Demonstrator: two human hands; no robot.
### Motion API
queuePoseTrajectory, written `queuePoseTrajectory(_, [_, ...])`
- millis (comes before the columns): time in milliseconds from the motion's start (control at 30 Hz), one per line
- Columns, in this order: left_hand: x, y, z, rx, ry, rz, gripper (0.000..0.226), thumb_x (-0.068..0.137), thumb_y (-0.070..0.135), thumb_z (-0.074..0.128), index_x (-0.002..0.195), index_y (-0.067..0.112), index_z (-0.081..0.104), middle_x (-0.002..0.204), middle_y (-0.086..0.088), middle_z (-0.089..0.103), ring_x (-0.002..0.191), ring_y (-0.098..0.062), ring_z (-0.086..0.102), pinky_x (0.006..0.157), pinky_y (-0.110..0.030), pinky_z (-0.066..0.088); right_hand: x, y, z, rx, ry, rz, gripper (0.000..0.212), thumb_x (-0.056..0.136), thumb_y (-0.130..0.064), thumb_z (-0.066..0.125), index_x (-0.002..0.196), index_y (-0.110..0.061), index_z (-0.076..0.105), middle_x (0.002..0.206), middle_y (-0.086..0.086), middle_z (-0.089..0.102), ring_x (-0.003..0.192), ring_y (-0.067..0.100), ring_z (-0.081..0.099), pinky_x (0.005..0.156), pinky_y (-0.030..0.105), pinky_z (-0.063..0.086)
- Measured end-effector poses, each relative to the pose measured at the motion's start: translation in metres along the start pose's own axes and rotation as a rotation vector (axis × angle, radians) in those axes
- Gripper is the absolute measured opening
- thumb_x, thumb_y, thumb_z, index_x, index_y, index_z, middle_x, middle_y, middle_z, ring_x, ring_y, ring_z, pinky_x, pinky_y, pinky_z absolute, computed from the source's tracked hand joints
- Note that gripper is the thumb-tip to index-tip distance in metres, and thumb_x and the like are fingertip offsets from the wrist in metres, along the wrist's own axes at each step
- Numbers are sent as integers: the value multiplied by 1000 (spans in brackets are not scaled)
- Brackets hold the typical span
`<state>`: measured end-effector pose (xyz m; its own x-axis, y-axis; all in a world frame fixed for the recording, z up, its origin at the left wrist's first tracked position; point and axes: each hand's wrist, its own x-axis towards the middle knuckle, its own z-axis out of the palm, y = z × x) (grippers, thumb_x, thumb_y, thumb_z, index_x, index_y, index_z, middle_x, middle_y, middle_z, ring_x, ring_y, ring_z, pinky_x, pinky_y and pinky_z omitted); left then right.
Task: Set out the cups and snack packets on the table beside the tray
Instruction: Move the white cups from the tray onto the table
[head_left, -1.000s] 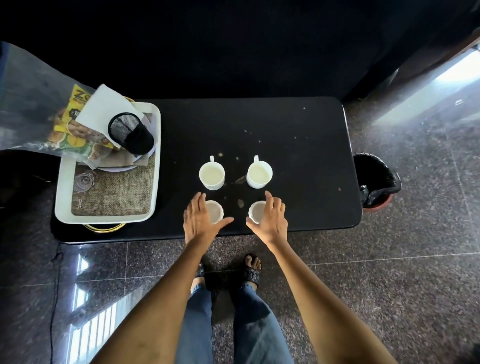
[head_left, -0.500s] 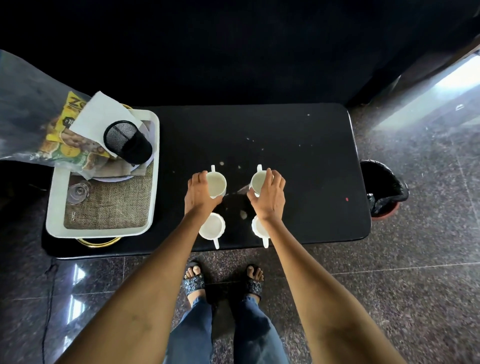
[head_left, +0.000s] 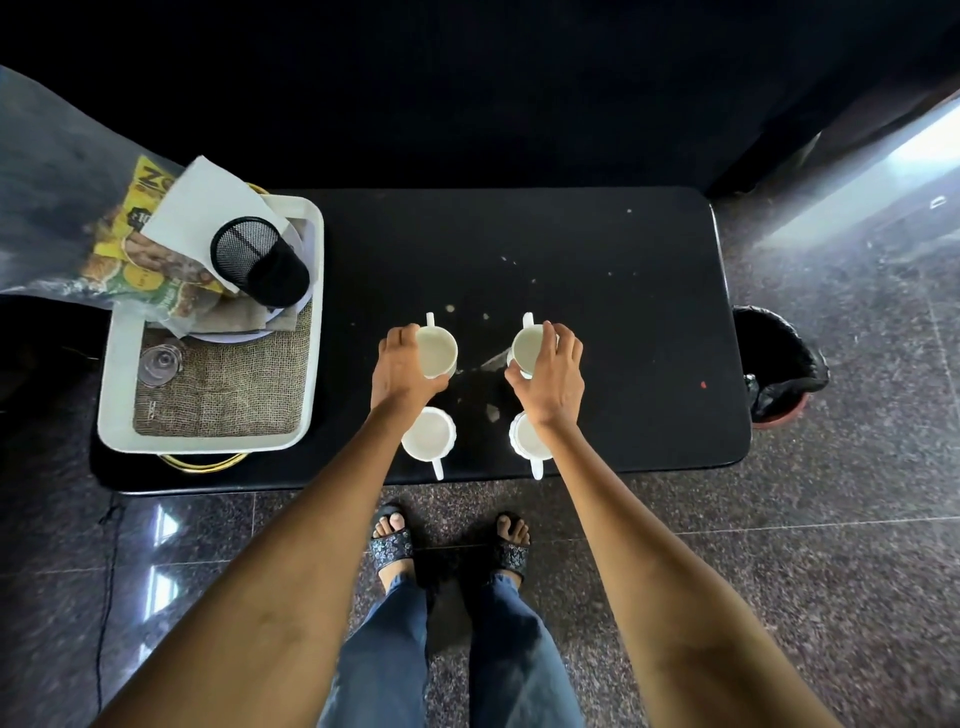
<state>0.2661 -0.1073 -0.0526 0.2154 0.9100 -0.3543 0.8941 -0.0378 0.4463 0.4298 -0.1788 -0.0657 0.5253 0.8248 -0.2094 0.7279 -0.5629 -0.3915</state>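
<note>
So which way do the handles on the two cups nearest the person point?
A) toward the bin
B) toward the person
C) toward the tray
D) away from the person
B: the near left cup and near right cup each have a handle sticking out over the table's front edge, toward the person's feet.

Yellow snack packet shows letters "ZO".

A black mesh pen holder lies tipped over a white napkin. A black-lined bin stands on the granite floor.
</note>
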Motion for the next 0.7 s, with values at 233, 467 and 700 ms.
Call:
queuePoseTrajectory(233, [0,-1,0,4,12,8,76,70,25,79,133,7,41,133,-14,46,120,-29,46,87,-38,49,0,-3,-1,0,8,10,68,83,-33,63,139,-5,36,140,12,40,128,27,38,78,39,55])
queuePoseTrajectory(467, [-7,-3,3,-45,33,36,89,72,29,79,142,5,29,140,-15,39,127,-30,41,94,-41,47,-2,-2,-1,25,-1,-1,74,83,-35,64,143,-6,29,145,13,34,134,28,32,85,41,56])
queuePoseTrajectory(700, [-49,-19,5,-191,15,-51,97,75,42,73,148,7,19,146,-15,33,137,-28,31,109,-42,35,-32,12,3,147,-30,-3,82,87,-30,61,149,-8,13,157,12,16,146,28,13,96,40,48])
